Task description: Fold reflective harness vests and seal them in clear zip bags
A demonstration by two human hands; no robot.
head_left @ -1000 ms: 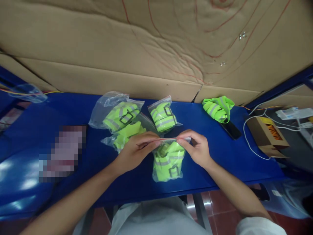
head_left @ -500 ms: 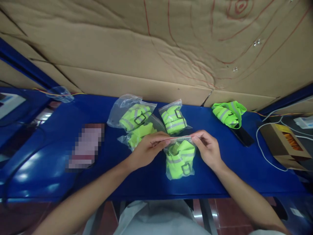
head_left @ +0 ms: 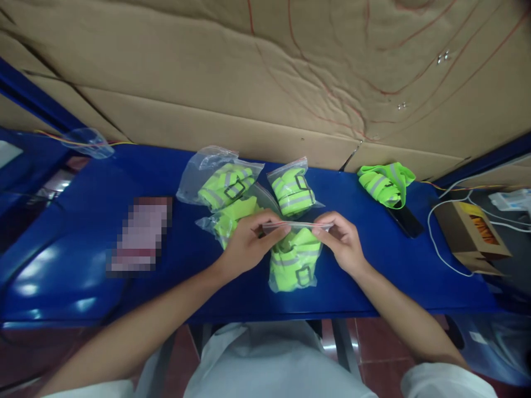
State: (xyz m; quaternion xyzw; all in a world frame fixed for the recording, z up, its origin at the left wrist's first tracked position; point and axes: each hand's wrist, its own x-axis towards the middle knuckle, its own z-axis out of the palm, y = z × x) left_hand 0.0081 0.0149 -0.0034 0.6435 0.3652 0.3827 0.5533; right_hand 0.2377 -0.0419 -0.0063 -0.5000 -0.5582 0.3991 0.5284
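A clear zip-lock bag (head_left: 293, 262) holds a rolled neon-green reflective strap with a dark buckle. My left hand (head_left: 255, 237) pinches the left part of its zip edge between thumb and fingers. At the right end of the same edge, my right hand (head_left: 340, 241) grips with thumb and fingertips. Beyond my hands stands another bagged green strap (head_left: 293, 193). To the left lie two more, one bagged strap (head_left: 228, 187) behind and a second bagged strap (head_left: 232, 216) partly hidden by my left hand.
An unbagged green strap (head_left: 385, 185) lies on a dark phone-like object (head_left: 405, 220) at right. Further right are an open cardboard box (head_left: 468, 235) and a white cable (head_left: 431, 243). A pixelated item (head_left: 141, 235) lies left on the blue table (head_left: 199, 298); a clear plastic cup (head_left: 89, 143) sits at the back left.
The view has shifted slightly. My left thumb has slid right along the bag's zip edge, whose left end now sticks out past the fingers. Both hands keep their pinch.
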